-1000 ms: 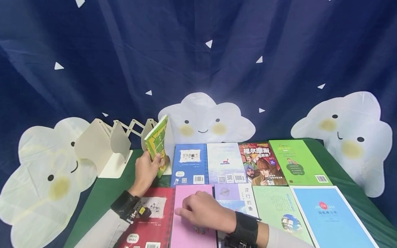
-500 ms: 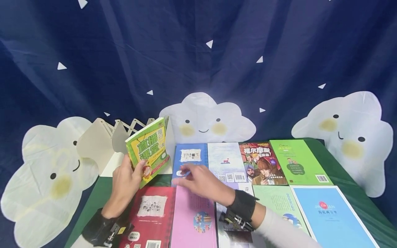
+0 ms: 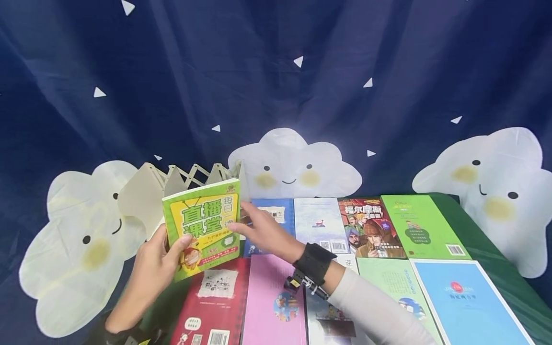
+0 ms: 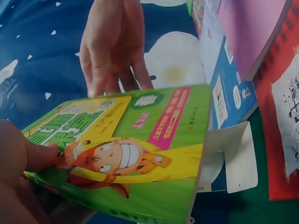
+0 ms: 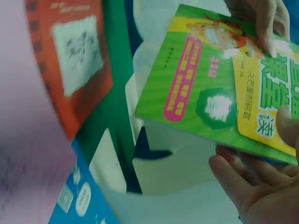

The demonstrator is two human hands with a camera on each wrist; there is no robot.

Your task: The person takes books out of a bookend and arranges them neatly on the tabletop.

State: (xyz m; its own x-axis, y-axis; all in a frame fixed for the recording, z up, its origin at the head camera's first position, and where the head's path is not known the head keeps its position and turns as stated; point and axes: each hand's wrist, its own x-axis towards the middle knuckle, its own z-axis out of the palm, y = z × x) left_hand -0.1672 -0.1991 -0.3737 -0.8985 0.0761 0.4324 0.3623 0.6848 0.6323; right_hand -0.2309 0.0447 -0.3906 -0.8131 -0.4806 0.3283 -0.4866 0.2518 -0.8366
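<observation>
A green and yellow paperback book (image 3: 206, 211) is held up in front of the bookend rack (image 3: 144, 191), its front cover facing the head camera. My left hand (image 3: 151, 268) grips its left edge, thumb (image 4: 42, 156) on the cover and fingers behind. At the opposite edge is my right hand (image 3: 269, 232), with the thumb over the cover and the fingers (image 5: 233, 172) reaching behind the book. The left wrist view shows the right hand (image 4: 114, 46) beyond the book's far edge. Below the book lies a red book (image 3: 215, 306) with a white picture panel.
Books lie in two rows on the green cloth (image 3: 487, 239): pink (image 3: 263, 297), blue (image 3: 286, 220), pale with a small deer (image 3: 319, 223), a detective cover (image 3: 373, 230), bright green (image 3: 420, 225), pale green (image 3: 384, 282) and light blue (image 3: 470, 306). A dark blue curtain (image 3: 258, 72) hangs behind.
My left hand has drawn the green and yellow book out of the rack towards me and turned its cover to face me. The right hand has moved up to the book's right edge.
</observation>
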